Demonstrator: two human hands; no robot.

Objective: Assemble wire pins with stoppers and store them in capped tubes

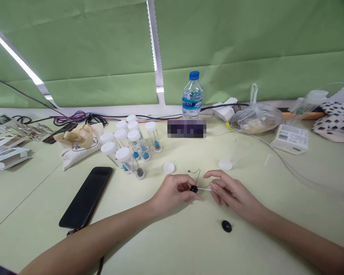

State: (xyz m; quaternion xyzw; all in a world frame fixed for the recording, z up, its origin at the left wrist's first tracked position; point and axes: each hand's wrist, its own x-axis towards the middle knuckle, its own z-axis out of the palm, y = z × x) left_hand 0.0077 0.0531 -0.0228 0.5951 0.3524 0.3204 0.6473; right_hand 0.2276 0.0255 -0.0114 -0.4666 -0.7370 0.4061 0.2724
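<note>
My left hand (176, 193) is closed around a small black knobby piece (194, 189), held between thumb and fingers just above the table. A bent thin wire (197, 176) rises from that piece and ends in a small dark bead (189, 171). Between its thumb and fingertips, my right hand (227, 191) pinches a thin white stick (204, 189), whose other end meets the black piece. The right index finger is raised. Below the right hand lies a black oval disc (226, 226). Two white caps, one left (169, 167) and one right (225, 165), rest beyond my hands.
Several clear tubes with white lids (133, 135) stand at the left. Near them are a cloth pouch (81, 143) and a black phone (87, 196). A water bottle (192, 97), a plastic bag (258, 116) and a white box (291, 138) stand farther back. A cable (286, 162) crosses the right side.
</note>
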